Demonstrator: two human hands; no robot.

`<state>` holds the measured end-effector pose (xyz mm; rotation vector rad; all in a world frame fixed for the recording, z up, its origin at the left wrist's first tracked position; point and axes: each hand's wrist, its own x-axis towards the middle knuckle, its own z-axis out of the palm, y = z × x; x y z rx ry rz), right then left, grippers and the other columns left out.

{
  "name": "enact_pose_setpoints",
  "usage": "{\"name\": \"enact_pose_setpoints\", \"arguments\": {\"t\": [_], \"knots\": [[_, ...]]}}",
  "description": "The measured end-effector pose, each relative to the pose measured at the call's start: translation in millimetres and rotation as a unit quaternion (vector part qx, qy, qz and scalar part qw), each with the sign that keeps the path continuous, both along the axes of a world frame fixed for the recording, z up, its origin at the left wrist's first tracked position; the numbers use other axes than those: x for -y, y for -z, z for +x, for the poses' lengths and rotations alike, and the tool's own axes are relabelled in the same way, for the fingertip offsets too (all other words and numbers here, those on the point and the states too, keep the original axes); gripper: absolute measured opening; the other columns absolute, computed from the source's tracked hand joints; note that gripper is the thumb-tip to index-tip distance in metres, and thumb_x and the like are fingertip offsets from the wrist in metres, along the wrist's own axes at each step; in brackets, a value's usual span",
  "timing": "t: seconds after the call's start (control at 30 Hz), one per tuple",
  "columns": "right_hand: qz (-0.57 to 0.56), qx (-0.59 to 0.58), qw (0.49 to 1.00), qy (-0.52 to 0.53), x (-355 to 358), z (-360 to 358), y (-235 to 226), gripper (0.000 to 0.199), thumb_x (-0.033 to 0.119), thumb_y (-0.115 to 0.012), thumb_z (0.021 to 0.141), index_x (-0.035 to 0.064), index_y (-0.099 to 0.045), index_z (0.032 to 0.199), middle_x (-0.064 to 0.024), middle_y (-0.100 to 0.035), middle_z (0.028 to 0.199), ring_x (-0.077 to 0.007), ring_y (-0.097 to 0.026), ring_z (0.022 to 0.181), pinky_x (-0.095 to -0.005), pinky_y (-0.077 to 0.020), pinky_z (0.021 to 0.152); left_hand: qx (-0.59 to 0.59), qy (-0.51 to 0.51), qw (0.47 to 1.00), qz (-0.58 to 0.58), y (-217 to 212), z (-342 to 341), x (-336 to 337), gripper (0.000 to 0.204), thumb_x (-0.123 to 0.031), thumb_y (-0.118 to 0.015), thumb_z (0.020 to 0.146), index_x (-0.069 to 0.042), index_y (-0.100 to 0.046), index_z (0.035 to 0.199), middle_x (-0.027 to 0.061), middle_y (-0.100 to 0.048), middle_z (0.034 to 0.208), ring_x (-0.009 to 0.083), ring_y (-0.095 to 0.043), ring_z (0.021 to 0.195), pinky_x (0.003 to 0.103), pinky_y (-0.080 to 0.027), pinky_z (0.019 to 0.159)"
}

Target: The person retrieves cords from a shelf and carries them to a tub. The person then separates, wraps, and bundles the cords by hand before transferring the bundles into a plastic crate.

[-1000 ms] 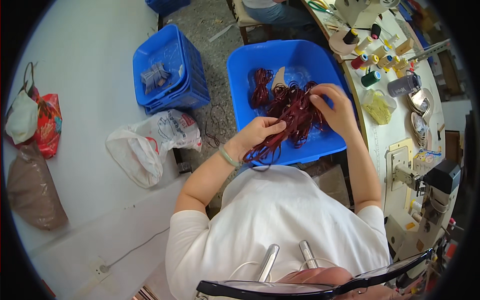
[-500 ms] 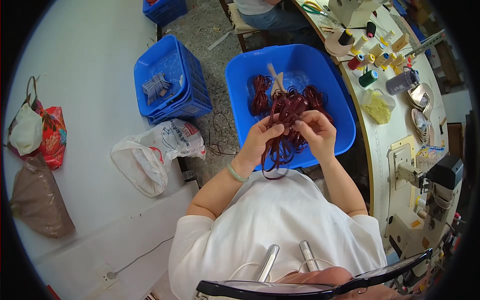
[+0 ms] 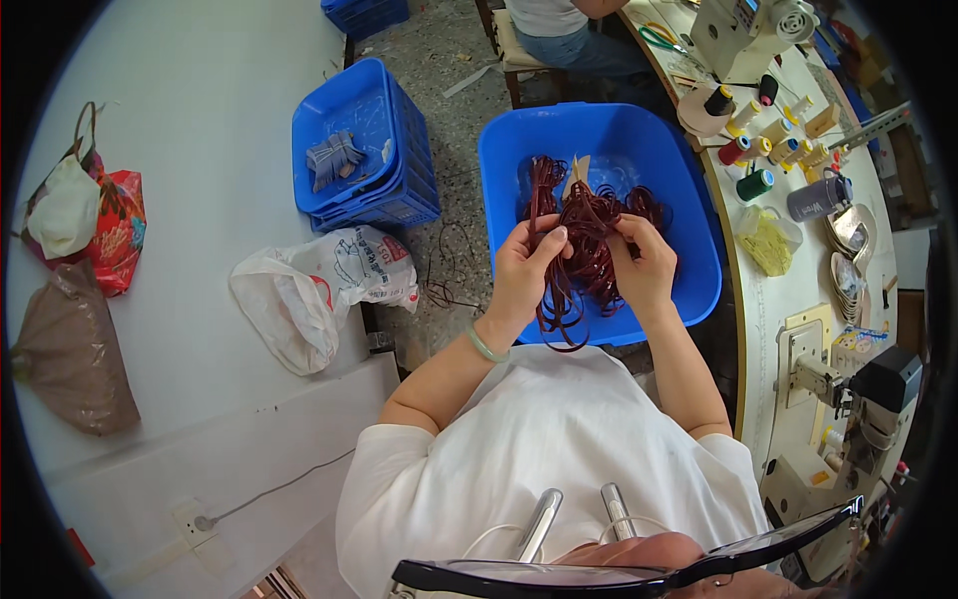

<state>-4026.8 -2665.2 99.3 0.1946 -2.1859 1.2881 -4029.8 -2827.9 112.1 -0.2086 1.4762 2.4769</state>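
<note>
Over a blue basin (image 3: 703, 262), both my hands grip a tangled bundle of thin dark red strips (image 3: 591, 268). My left hand (image 3: 527, 268), a pale green bangle at its wrist, pinches strips between thumb and fingers on the bundle's left side. On the opposite side my right hand (image 3: 646, 262) has its fingers closed on the strips, its fingertips partly hidden among them. Several strips dangle in loops below my left hand. Another dark red bundle (image 3: 545, 176) lies in the basin beyond my left hand, one more (image 3: 647, 203) beyond my right, and a beige piece (image 3: 578, 174) pokes up between.
Stacked blue crates (image 3: 404, 150) stand at the left, grey bundled pieces (image 3: 334, 158) inside. A white plastic bag (image 3: 299, 290) rests on the white surface nearby. Along the right runs a worktable (image 3: 750, 329) with thread spools (image 3: 755, 185) and sewing machines (image 3: 740, 40). Someone sits ahead (image 3: 559, 45).
My hands have moved slightly apart, and the strips between them are spread wider. The whole view has shifted a little, putting the basin further right.
</note>
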Motion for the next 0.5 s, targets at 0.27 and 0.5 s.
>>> {"name": "enact_pose_setpoints", "arguments": {"t": [0.27, 0.5], "knots": [[-0.385, 0.245, 0.837, -0.303, 26, 10, -3, 0.012, -0.006, -0.066, 0.078, -0.0008, -0.066, 0.088, -0.0075, -0.059, 0.101, -0.0143, -0.059, 0.088, -0.0249, -0.0475, 0.074, 0.111, -0.039, 0.978, 0.173, 4, 1, 35, 0.026, -0.031, -0.048, 0.096, -0.006, -0.056, 0.097, 0.0021, -0.059, 0.077, 0.0102, -0.059, 0.067, 0.024, -0.050, 0.060], [-0.608, 0.256, 0.604, -0.448, 43, -30, -11, 0.012, 0.016, -0.057, 0.091, 0.0051, -0.056, 0.096, -0.0098, -0.059, 0.085, -0.0169, -0.056, 0.065, -0.0263, -0.0450, 0.058, 0.001, 0.188, 0.908, 0.376, 5, 37, 97, 0.045, -0.033, -0.046, 0.096, -0.003, -0.044, 0.130, -0.0032, -0.050, 0.065, 0.0060, -0.039, 0.059, 0.020, -0.034, 0.054]]}}
